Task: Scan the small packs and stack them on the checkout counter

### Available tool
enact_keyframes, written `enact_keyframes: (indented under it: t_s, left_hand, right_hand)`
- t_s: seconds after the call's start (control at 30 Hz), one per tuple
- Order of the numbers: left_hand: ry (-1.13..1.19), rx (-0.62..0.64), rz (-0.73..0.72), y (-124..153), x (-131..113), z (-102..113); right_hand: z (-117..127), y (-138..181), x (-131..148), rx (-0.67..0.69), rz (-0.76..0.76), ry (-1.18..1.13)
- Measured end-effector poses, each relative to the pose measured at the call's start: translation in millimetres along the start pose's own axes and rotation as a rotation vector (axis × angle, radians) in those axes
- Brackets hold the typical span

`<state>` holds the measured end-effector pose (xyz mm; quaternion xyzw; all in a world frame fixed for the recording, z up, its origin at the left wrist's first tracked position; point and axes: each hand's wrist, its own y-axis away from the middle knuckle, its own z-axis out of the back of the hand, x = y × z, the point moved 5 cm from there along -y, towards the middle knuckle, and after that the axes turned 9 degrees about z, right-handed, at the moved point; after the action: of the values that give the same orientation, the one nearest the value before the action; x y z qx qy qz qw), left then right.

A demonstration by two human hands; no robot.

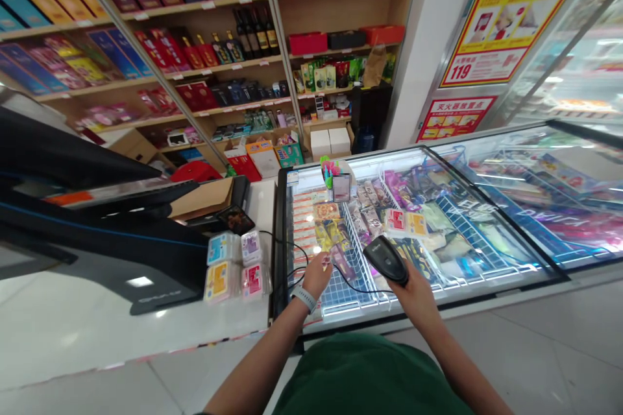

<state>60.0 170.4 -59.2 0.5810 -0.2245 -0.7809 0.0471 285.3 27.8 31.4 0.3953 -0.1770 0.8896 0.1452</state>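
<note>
My right hand [413, 292] is closed around a black barcode scanner [387, 259], its head tilted up and to the left above the freezer glass. A black cable [357, 288] runs left from it, passing by my other hand. My left hand [317, 275], with a pale watch [304, 299] on its wrist, is over the near left part of the freezer. Its fingers are pinched together; a small pinkish thing shows at the tips, too small to name. Ahead of the scanner, a red-labelled pack [395, 220] and a yellow-labelled pack [416, 224] lie on the glass.
A glass-topped freezer [452, 233] with wire baskets of packaged food stretches right. To the left, stacked clear packs [224, 279] stand on a white counter [195, 331] beside a black checkout terminal [160, 259]. A colourful round item [331, 172] sits at the freezer's back edge. Shelves [233, 68] line the wall.
</note>
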Motion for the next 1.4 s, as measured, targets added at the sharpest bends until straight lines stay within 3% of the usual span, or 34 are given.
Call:
enact_keyframes:
  t_s: [0.17,0.3,0.47,0.6,0.73,1.03,1.4]
  left_hand:
    - [-0.157,-0.092,-0.118,15,-8,32]
    - [-0.455,-0.291,-0.246,18,-23,69]
    - [-0.943,-0.620,-0.156,8,-26,121]
    - [-1.124,-0.720,-0.061,-7,-16,147]
    - [-1.155,-0.746,0.004,-19,-4,158]
    - [-1.147,-0.787,-0.039,-23,-3,165]
    - [-0.981,-0.692,0.057,-32,-5,183]
  right_hand:
    - [-6,-1,4,0.031,0.018,0.003]
    - [-12,-1,3,0.064,0.027,0.010]
    - [-11,-5,8,0.048,0.048,-0.007]
    - [-7,-8,13,0.030,0.060,-0.017]
    - [-4,-10,16,0.006,0.065,-0.029]
    - [-8,-11,17,0.014,0.060,0.020]
    - [-8,-10,17,-0.009,0.083,-0.001]
